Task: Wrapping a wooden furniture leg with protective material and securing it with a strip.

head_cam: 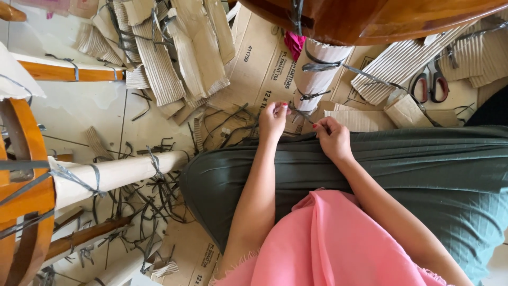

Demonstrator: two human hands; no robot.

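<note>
1. Where the two hands meet above the green skirt (370, 164), the left hand (273, 121) and right hand (333, 139) both pinch a thin grey strap (299, 113), fingers closed narrowly on it.
2. That strap runs from the fingers up and away to a wrapped table leg (317, 71).
3. This leg's long axis points away from the person, up toward the brown tabletop (370, 18).
4. Red-handled scissors (431, 85) lie well to the right on cardboard (254, 69).
5. Another wrapped leg (121, 172) lies at the left, running sideways.
</note>
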